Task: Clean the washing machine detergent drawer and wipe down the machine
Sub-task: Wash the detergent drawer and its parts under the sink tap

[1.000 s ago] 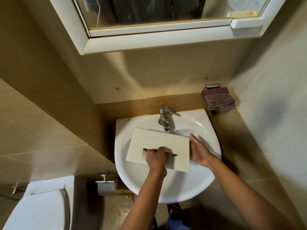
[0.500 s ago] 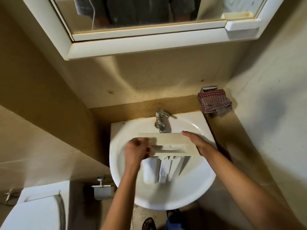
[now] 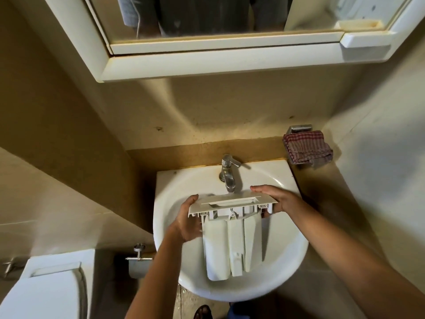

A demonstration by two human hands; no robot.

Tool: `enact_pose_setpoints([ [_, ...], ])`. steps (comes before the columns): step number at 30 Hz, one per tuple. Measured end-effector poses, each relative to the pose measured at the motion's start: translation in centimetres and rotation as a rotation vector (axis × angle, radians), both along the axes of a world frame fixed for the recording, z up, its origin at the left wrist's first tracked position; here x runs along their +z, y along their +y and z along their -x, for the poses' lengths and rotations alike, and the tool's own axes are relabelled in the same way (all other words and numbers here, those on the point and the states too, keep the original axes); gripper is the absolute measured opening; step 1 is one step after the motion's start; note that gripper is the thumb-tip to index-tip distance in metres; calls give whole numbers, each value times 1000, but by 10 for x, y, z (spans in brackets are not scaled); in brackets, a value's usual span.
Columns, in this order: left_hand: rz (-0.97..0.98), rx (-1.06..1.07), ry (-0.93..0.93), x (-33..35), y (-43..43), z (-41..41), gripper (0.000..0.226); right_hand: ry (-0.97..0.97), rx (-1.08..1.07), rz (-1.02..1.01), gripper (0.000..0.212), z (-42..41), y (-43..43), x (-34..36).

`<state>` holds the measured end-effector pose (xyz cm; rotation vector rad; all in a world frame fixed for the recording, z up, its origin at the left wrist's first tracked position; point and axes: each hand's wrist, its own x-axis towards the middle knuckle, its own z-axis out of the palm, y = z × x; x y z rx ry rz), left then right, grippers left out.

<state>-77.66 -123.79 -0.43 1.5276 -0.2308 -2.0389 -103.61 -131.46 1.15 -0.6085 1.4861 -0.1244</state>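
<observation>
Over the sink, detergent drawer now turned front panel up beneath the tap, compartments hanging toward the person, left hand shifted from handle recess to clasp the panel's left end, right hand gripping its right end.

The left hand and right hand grip the drawer by its front panel's ends, over the sink, below the tap.

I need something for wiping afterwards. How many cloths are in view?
1. A checked cloth hangs on a metal holder on the wall, to the right of the tap above the sink. Others could lie out of view.
</observation>
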Motion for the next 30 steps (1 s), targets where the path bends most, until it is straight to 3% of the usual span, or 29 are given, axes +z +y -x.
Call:
enact_pose_setpoints([
  [5,59,178,-29,-11,-12,11,44,177,189,75,30,-4,-19,5],
  [9,18,204,-82,-9,-15,10,37,526,667,278,40,-10,-32,9],
  [11,11,205,-103,-9,-16,8,36,602,842,395,37,-23,-32,15],
  [16,-35,204,-88,-2,-13,11,36,458,1090,376,50,-60,-13,10],
  [21,-87,192,-119,2,-11,9,39,362,1009,293,38,-61,-19,3],
  [25,-77,151,-144,24,-11,18,40,247,1013,143,84,-52,-23,10],
  [30,122,96,-328,57,-8,38,36,54,873,197,62,-49,-12,6],
])
